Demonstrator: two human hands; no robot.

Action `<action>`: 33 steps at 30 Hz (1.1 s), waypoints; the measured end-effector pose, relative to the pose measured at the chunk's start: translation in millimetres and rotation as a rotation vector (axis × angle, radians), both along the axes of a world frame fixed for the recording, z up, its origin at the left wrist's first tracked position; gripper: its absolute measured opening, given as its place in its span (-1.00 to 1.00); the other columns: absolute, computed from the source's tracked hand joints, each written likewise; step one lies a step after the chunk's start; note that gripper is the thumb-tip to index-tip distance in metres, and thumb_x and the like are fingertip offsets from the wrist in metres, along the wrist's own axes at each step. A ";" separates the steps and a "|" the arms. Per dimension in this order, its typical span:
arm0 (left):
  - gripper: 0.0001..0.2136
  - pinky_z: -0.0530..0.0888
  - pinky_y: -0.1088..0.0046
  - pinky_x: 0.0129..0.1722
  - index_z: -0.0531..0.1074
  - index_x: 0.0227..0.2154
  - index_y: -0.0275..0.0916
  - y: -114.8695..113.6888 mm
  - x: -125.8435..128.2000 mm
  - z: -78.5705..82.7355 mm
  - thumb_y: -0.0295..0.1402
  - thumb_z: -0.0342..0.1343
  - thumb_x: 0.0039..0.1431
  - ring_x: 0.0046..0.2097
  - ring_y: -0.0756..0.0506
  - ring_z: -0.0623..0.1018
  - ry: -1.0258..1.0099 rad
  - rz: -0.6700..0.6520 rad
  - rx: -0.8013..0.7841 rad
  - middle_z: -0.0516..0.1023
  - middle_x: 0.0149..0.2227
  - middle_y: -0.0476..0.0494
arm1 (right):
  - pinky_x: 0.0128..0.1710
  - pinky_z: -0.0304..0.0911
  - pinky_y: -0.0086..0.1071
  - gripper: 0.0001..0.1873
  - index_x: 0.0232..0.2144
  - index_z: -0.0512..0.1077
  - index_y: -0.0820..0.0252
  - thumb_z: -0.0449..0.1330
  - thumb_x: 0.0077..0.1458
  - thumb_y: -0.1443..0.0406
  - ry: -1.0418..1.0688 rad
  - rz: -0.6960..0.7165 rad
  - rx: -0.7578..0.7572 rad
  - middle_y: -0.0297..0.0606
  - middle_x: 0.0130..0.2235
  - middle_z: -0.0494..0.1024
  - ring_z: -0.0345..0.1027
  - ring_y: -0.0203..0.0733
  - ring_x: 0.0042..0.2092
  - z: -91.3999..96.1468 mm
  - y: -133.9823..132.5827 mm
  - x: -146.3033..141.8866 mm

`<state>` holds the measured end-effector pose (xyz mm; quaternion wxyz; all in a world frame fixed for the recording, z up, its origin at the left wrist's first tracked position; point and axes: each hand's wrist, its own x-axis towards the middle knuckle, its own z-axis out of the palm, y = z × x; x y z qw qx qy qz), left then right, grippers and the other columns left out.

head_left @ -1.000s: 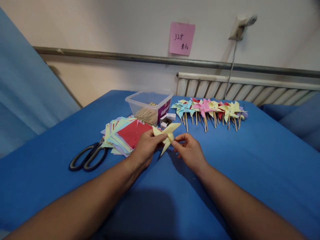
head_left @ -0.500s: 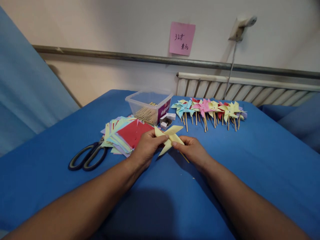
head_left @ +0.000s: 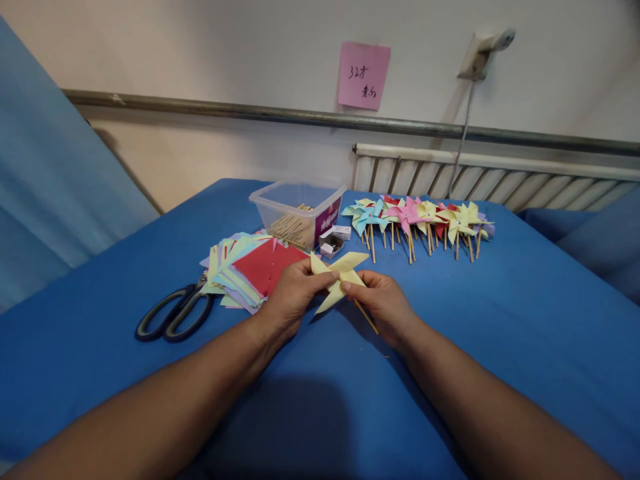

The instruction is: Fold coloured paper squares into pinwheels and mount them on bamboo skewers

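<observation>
A pale yellow paper pinwheel point(head_left: 349, 261) is held between both hands above the blue cloth. My left hand point(head_left: 294, 293) is closed on its left side, the thumb pressing near the centre. My right hand point(head_left: 380, 300) pinches it from the right, thumb close to the middle. A thin wooden stick point(head_left: 367, 317) slants down to the right from behind the paper, under my right hand; how it is fastened is hidden. Just behind my left hand lies a stack of coloured paper squares with a red sheet point(head_left: 270, 267) on top.
Black-handled scissors point(head_left: 173, 313) lie left of the paper stack. A clear plastic box point(head_left: 260, 200) holds several wooden sticks, with a small open box point(head_left: 332, 245) of tiny pieces beside it. Several pinwheels point(head_left: 407, 215) lie at the back right. Behind the table point(head_left: 475, 347) are a wall and radiator point(head_left: 500, 180).
The pinwheel has turned slightly in my hands, and more of the stick shows below it. My right hand has shifted a little to the left.
</observation>
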<state>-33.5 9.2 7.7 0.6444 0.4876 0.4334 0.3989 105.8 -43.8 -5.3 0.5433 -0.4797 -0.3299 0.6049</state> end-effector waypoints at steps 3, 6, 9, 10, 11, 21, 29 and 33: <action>-0.83 0.33 0.49 -0.50 0.45 -0.50 -0.32 0.5 0.7 -0.6 -0.36 0.29 -0.17 -0.51 0.01 0.44 0.008 0.005 -0.002 0.48 -0.53 -0.07 | -0.53 0.04 -0.44 -0.67 -0.51 0.37 0.23 0.36 -0.25 0.13 -0.019 -0.003 0.011 -0.38 -0.55 0.44 0.20 -0.36 -0.56 -0.7 0.4 0.0; -0.82 0.33 0.48 -0.50 0.45 -0.51 -0.32 1.7 1.4 -1.5 -0.37 0.30 -0.19 -0.51 -0.01 0.44 0.007 0.006 -0.007 0.47 -0.54 -0.07 | -0.56 0.00 -0.45 -0.69 -0.54 0.37 0.23 0.35 -0.22 0.14 -0.081 -0.025 0.052 -0.42 -0.59 0.38 0.12 -0.41 -0.59 -3.6 2.0 -0.2; -0.80 0.34 0.47 -0.50 0.45 -0.50 -0.32 2.2 1.3 -1.8 -0.35 0.31 -0.20 -0.51 -0.02 0.45 0.006 -0.003 -0.001 0.48 -0.54 -0.07 | -0.55 0.05 -0.46 -0.69 -0.54 0.38 0.24 0.35 -0.21 0.14 -0.075 -0.045 0.070 -0.41 -0.59 0.37 0.14 -0.40 -0.57 -7.2 3.8 -1.6; -0.80 0.34 0.47 -0.50 0.45 -0.49 -0.31 2.0 1.0 -1.7 -0.35 0.31 -0.20 -0.51 -0.02 0.45 0.006 -0.007 0.001 0.48 -0.53 -0.07 | -0.55 0.07 -0.46 -0.69 -0.53 0.38 0.24 0.35 -0.21 0.14 -0.063 -0.049 0.067 -0.41 -0.58 0.38 0.15 -0.39 -0.56 -8.0 4.2 -2.2; -0.79 0.34 0.48 -0.50 0.44 -0.49 -0.31 1.7 0.7 -1.7 -0.34 0.31 -0.19 -0.51 -0.02 0.46 0.004 -0.011 0.004 0.48 -0.53 -0.07 | -0.55 0.07 -0.46 -0.69 -0.52 0.39 0.23 0.35 -0.21 0.14 -0.051 -0.050 0.063 -0.40 -0.57 0.38 0.16 -0.39 -0.56 -8.3 4.5 -2.8; -0.79 0.41 0.41 -0.41 0.45 -0.43 -0.32 1.1 -0.3 -2.4 -0.31 0.28 -0.12 -0.43 -0.07 0.52 -0.023 -0.051 0.014 0.54 -0.43 -0.16 | -0.59 0.01 -0.50 -0.73 -0.47 0.43 0.24 0.36 -0.21 0.19 0.086 -0.010 0.028 -0.40 -0.52 0.38 0.16 -0.41 -0.53 -2.0 2.2 -0.8; -0.79 0.38 0.44 -0.45 0.42 -0.46 -0.31 1.8 -1.6 -3.7 -0.32 0.29 -0.13 -0.47 -0.04 0.49 0.019 -0.046 0.048 0.51 -0.48 -0.11 | -0.62 0.02 -0.52 -0.73 -0.43 0.44 0.23 0.35 -0.17 0.19 0.090 0.022 0.038 -0.40 -0.51 0.41 0.16 -0.43 -0.55 -7.0 2.1 -1.8; -0.79 0.35 0.47 -0.49 0.40 -0.51 -0.30 3.0 -1.1 -1.6 -0.33 0.30 -0.17 -0.51 -0.02 0.46 0.063 -0.031 0.077 0.49 -0.53 -0.06 | -0.62 0.05 -0.53 -0.73 -0.43 0.44 0.25 0.33 -0.15 0.18 0.060 0.028 0.038 -0.40 -0.56 0.39 0.16 -0.43 -0.57 -6.0 2.2 -2.3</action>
